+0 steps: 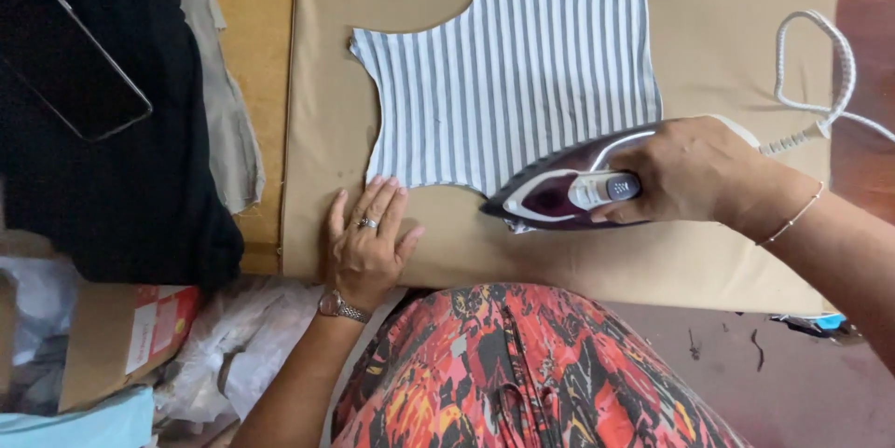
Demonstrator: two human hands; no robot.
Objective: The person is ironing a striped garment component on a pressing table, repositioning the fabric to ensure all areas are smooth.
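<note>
— Black cloth pile [112,131] far left, one dark phone [75,56] on top. And by the board's near edge?

— Left hand [364,243] flat on tan board [317,84], palm down, fingers slightly spread, fingertips just short of one striped fabric piece [522,75].

— Further right?

— Right hand [695,173] curled tight round handle of one maroon iron [569,192], nose over striped piece's lower edge. One white cord [820,75] looping away.

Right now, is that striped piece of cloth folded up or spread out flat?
Spread flat. The striped cloth lies in one smooth layer on the tan board, its edges open, with the iron on its lower corner.
</note>
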